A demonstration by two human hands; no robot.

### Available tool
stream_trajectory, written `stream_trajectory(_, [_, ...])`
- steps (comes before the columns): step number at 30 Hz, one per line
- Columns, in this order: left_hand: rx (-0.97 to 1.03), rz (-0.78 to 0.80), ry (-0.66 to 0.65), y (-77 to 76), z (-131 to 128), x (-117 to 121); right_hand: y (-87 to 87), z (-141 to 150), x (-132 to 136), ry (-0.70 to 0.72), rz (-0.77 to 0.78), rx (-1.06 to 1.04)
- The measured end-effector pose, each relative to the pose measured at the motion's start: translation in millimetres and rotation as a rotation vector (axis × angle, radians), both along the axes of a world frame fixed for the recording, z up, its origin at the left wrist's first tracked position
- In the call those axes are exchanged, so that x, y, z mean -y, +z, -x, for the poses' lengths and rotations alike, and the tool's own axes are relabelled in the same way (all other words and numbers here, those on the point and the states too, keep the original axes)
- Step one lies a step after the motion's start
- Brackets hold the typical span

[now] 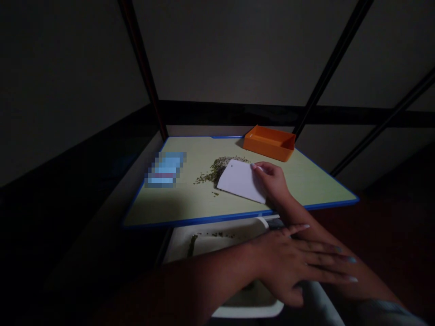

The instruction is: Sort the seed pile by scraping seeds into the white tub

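**right hand on a white card at a heap of green grains, left hand spread above a white tray**

the right hand [272, 183] lies on the right end of a thin white rectangular plastic card [239, 181], its fingertips [257, 167] on the card's top edge. the thumb is out of sight, so i cannot tell whether the hand grips the card or only presses on it. the card sits tilted on a pale yellow-green board with a blue edge [306, 181], its left edge against a loose heap of small dark green grains [217, 170], with a few strays scattered to the left and below.

the left hand [292, 265] is open, fingers slightly apart, and crosses in front of the right forearm [299, 217]. it holds nothing and hangs over a white plastic tray [248, 310] below the board's near edge, with green crumbs [214, 235] inside.

a shallow orange rectangular tray [268, 145] stands at the board's far edge. a pixelated blue and white object [165, 170] lies at the left, too blurred to name.
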State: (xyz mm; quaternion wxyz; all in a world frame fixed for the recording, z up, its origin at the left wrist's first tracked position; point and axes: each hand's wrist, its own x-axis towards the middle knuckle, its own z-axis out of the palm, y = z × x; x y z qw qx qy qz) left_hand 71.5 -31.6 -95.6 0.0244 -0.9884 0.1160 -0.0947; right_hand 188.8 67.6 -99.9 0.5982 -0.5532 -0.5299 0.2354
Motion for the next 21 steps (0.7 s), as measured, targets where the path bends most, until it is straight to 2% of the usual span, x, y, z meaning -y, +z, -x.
stream_trajectory(3, [0.052, -0.016, -0.005, -2.8, 0.8, -1.1, -0.9, -3.4, 3.9, 0.008, 0.012, -0.046])
stream_trajectory(21, [0.094, 0.037, 0.018, -7.4, 2.4, -1.8, -0.9, -4.7, 3.4, -0.010, 0.064, 0.086])
